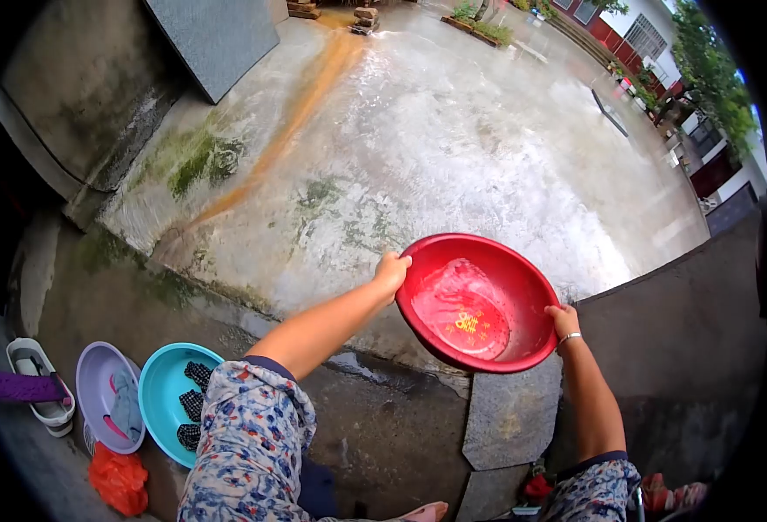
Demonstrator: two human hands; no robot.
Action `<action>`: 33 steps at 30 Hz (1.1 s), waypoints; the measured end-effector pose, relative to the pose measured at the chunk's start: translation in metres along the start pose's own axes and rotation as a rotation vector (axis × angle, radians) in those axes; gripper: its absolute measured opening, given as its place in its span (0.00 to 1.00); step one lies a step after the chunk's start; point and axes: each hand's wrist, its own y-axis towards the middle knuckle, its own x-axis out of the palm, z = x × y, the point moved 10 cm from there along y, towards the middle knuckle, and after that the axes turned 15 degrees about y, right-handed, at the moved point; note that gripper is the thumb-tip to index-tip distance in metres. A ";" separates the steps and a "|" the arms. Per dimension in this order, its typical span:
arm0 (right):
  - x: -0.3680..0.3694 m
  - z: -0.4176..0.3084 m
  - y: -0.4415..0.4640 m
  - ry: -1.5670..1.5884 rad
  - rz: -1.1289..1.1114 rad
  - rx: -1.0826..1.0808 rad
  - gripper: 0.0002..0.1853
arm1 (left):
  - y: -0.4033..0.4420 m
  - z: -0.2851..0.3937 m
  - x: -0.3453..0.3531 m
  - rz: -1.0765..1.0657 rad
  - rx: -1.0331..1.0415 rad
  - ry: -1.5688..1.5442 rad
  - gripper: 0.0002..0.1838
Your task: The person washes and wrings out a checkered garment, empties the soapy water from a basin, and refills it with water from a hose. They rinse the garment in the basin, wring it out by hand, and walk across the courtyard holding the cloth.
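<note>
A red basin (522,300) with yellow markings on its bottom is held out in front of me, tilted, with what looks like a little water inside. My left hand (392,271) grips its left rim, fingers wrapped over the edge. On the opposite rim, my right hand (563,320), with a bracelet at the wrist, is closed as well. Below the basin lies a grey stone slab (512,418). The undersides of the rim and some fingers are hidden.
At lower left stand a turquoise basin (159,391) with dark checked cloth, a lilac basin (93,396) with cloth, a white bucket (60,424) and an orange plastic bag (118,480). A wet concrete yard (453,130) spreads beyond a low step. A wall (670,331) bounds the right.
</note>
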 end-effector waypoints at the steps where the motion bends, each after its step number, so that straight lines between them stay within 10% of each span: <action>1: -0.009 0.009 -0.016 0.051 0.004 0.004 0.12 | -0.009 -0.015 0.008 -0.012 -0.012 0.016 0.15; 10: -0.125 0.084 -0.166 0.117 0.124 -0.069 0.09 | -0.143 -0.073 0.085 -0.355 0.028 0.227 0.18; 20: -0.232 0.122 -0.295 -0.002 0.162 0.128 0.11 | -0.347 -0.117 0.122 -1.197 -0.550 0.101 0.19; 24: -0.209 0.103 -0.288 -0.180 0.194 0.361 0.19 | -0.345 -0.147 0.108 -1.049 -0.793 0.184 0.14; 29: -0.064 0.047 -0.140 -0.744 -0.160 0.465 0.10 | -0.210 -0.172 0.043 -0.584 -0.584 0.303 0.06; 30: -0.017 0.009 -0.117 -0.652 -0.083 0.431 0.10 | -0.175 -0.171 0.019 -0.476 -0.543 0.337 0.07; 31: 0.066 -0.039 -0.093 -1.324 -0.524 0.004 0.11 | -0.139 -0.174 0.000 -0.400 -0.511 0.137 0.10; 33: 0.140 -0.142 -0.081 -0.922 -0.305 -0.255 0.12 | -0.114 -0.132 -0.040 -0.333 -0.473 -0.331 0.13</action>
